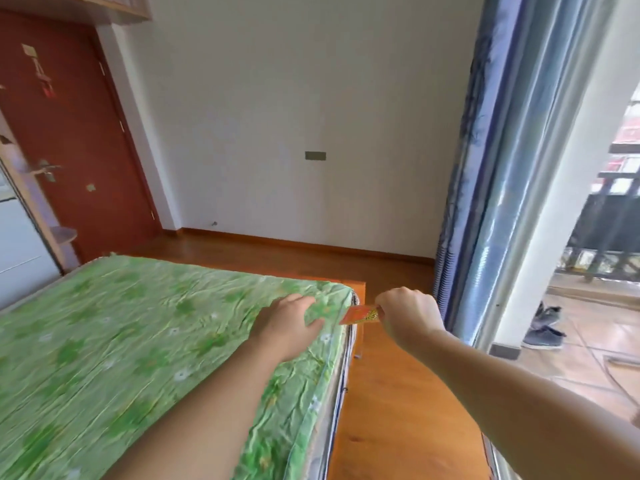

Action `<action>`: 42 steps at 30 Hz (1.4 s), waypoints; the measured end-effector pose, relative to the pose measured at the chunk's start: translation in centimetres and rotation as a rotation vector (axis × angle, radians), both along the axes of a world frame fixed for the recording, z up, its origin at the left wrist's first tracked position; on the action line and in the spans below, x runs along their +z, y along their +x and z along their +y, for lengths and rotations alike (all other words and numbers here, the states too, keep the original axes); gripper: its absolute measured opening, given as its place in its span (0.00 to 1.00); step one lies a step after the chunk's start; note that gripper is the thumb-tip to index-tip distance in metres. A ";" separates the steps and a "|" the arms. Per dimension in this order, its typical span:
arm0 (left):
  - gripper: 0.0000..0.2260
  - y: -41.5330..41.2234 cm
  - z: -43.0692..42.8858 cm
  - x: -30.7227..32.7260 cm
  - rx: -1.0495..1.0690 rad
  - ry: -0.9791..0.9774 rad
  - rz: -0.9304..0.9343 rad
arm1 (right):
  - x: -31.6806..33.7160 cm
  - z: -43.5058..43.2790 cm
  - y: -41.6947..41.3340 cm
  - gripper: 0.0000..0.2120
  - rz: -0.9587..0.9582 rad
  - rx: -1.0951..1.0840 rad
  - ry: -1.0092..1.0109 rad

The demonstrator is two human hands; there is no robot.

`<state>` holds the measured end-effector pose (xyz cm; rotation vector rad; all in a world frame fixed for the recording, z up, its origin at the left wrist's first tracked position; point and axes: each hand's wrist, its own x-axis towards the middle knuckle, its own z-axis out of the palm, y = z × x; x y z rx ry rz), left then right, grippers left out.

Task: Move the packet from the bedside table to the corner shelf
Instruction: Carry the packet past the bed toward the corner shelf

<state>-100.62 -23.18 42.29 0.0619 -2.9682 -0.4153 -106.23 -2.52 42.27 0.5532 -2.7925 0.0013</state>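
Observation:
My right hand [408, 315] pinches a small red and gold packet [358, 315] by its right end and holds it in the air beside the far right corner of the bed. My left hand [289, 322] hovers over the green bedsheet near that corner, fingers loosely spread and holding nothing. A small rounded corner shelf [64, 233] juts out at the far left beside the red door. The bedside table is out of view.
A bed with a green floral sheet [138, 341] fills the lower left, with a wooden frame [360, 289] at its foot. Orange wood floor [398, 393] runs along its right side. Blue curtains [485, 202] and an open balcony door with shoes [545, 327] stand at right. A red door [69, 133] lies far left.

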 end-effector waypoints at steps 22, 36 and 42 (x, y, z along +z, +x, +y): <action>0.21 -38.9 5.8 -3.9 -0.148 0.112 -0.012 | -1.6 7.6 -35.5 0.07 0.030 -0.190 -0.118; 0.20 -63.3 -0.9 -0.2 -0.103 0.077 0.044 | 1.3 0.3 -61.9 0.07 0.029 -0.139 -0.047; 0.20 -72.1 -2.6 -1.7 -0.060 0.069 0.032 | 1.0 -1.5 -72.7 0.07 0.005 -0.075 -0.104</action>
